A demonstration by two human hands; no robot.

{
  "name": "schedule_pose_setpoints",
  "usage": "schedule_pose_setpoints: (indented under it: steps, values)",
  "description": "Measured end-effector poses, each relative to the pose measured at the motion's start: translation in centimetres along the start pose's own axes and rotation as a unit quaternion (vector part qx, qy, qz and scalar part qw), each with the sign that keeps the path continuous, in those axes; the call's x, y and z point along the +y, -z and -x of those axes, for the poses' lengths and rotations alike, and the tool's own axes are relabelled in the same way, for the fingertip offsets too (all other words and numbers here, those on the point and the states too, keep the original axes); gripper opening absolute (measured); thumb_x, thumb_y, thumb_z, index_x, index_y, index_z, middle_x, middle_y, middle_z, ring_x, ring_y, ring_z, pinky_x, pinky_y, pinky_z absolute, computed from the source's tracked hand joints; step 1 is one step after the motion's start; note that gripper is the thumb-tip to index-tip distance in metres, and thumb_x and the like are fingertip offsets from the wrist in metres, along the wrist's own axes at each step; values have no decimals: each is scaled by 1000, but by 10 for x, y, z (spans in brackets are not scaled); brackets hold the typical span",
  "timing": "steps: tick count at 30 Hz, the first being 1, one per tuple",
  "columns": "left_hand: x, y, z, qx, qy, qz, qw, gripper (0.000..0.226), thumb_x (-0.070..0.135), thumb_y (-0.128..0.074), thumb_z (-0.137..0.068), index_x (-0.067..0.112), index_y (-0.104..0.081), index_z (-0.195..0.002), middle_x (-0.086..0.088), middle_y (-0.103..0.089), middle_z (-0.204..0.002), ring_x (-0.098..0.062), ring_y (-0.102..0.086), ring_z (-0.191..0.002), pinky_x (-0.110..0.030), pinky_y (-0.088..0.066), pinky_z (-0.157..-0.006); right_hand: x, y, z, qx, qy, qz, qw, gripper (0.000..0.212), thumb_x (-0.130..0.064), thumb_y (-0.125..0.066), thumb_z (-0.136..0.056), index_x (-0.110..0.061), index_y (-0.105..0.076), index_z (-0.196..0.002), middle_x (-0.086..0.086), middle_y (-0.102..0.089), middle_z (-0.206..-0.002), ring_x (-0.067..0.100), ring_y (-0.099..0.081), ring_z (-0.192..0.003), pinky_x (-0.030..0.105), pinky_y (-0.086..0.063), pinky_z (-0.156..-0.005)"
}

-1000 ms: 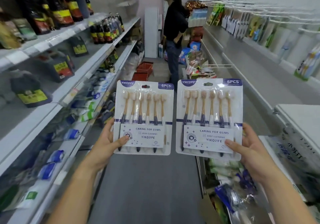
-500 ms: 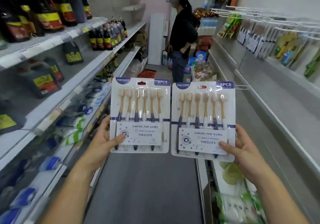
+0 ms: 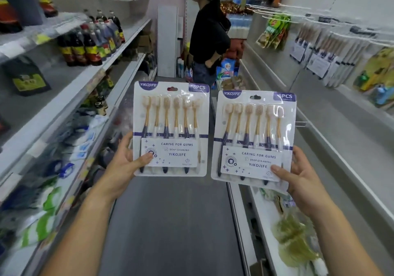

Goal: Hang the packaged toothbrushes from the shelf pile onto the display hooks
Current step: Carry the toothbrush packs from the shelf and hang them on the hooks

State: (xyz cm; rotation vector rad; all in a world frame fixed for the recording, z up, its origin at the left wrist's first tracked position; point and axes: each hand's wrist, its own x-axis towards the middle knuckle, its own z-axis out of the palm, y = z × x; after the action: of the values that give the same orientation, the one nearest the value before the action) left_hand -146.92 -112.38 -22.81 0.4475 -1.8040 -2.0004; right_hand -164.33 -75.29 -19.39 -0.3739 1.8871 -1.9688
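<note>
I hold two white blister packs of several gold-handled toothbrushes upright over the aisle. My left hand (image 3: 121,167) grips the lower left corner of the left toothbrush pack (image 3: 171,116), thumb on its label. My right hand (image 3: 298,177) grips the lower right corner of the right toothbrush pack (image 3: 254,126), which sits slightly lower. The display hooks (image 3: 349,31) jut out from the right wall at upper right, with matching toothbrush packs (image 3: 326,58) hanging on them.
Shelves of dark sauce bottles (image 3: 91,41) and wrapped goods run along the left. A person in black (image 3: 207,41) stands down the aisle by stacked goods. Low shelf (image 3: 266,222) at right holds loose packets. The grey floor (image 3: 166,222) lies below my arms.
The view has swung right and up, so the hooks on the right wall look nearer. The right pack now sits a little lower than the left. Both grips are unchanged.
</note>
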Motion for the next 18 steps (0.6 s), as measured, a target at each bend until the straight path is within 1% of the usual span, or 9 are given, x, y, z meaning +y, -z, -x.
schedule_pose_setpoints:
  steps: [2, 4, 6, 8, 10, 12, 13, 15, 18]
  values:
    - [-9, -6, -36, -9, 3, 3, 1000, 82, 9, -75, -83, 30, -36, -153, 0, -68, -134, -19, -65, -124, -29, -58, -91, 6, 3, -31, 7, 2, -7, 1000, 71, -11, -73, -72, -28, -50, -136, 11, -75, -116, 37, -73, -103, 59, -57, -87]
    - [-17, -14, -75, -18, 4, -12, 1000, 81, 5, -70, -82, 27, -35, -152, 0, -66, -137, -19, -63, -126, -30, -56, -96, 10, 9, -63, 12, 1, -14, 1000, 69, -5, -69, -75, -26, -49, -138, 13, -75, -116, 35, -73, -104, 47, -62, -83]
    - [-25, -22, -115, -14, 3, -25, 1000, 83, 4, -70, -80, 25, -36, -152, 1, -67, -135, -18, -63, -126, -31, -54, -97, 16, 16, -100, 17, -3, -19, 1000, 70, -4, -69, -76, -25, -48, -140, 13, -74, -116, 34, -73, -104, 43, -62, -83]
    - [-30, -31, -155, -20, 5, -24, 1000, 82, 2, -74, -79, 27, -38, -150, 5, -70, -131, -14, -65, -123, -25, -56, -93, 21, 22, -139, 22, -9, -24, 999, 73, -8, -73, -73, -25, -48, -139, 13, -74, -116, 34, -72, -105, 45, -60, -86]
    - [-32, -42, -193, -22, 16, -23, 999, 81, 1, -80, -76, 35, -44, -140, 12, -73, -122, -7, -68, -116, -20, -56, -86, 23, 27, -176, 18, -23, -29, 999, 92, -23, -90, -60, -26, -47, -141, 14, -74, -118, 35, -72, -107, 49, -59, -87]
    - [-31, -53, -231, -22, 12, -29, 999, 71, -1, -73, -81, 36, -45, -134, 19, -75, -114, -2, -69, -110, -16, -56, -82, 19, 32, -210, 17, -32, -43, 998, 105, -32, -97, -51, -27, -46, -142, 14, -73, -119, 35, -72, -107, 47, -60, -86]
    - [-31, -57, -250, -24, 13, -33, 999, 68, -6, -67, -85, 33, -44, -137, 19, -75, -113, -2, -69, -109, -16, -56, -81, 19, 36, -227, 23, -27, -44, 998, 94, -25, -93, -60, -26, -47, -141, 14, -73, -119, 35, -72, -106, 44, -62, -83]
    - [-31, -62, -285, -37, 24, -36, 998, 70, -13, -59, -90, 25, -41, -145, 11, -75, -117, -6, -70, -110, -19, -57, -82, 15, 40, -255, 39, -22, -48, 998, 71, -1, -73, -82, -26, -46, -142, 14, -74, -117, 33, -73, -103, 39, -63, -76]
    - [-34, -70, -336, -53, 20, -39, 998, 72, -15, -58, -90, 20, -38, -149, -1, -75, -120, -13, -71, -108, -21, -58, -77, 12, 45, -291, 59, -34, -45, 997, 66, 11, -60, -89, -28, -46, -142, 13, -74, -117, 31, -74, -100, 35, -63, -72]
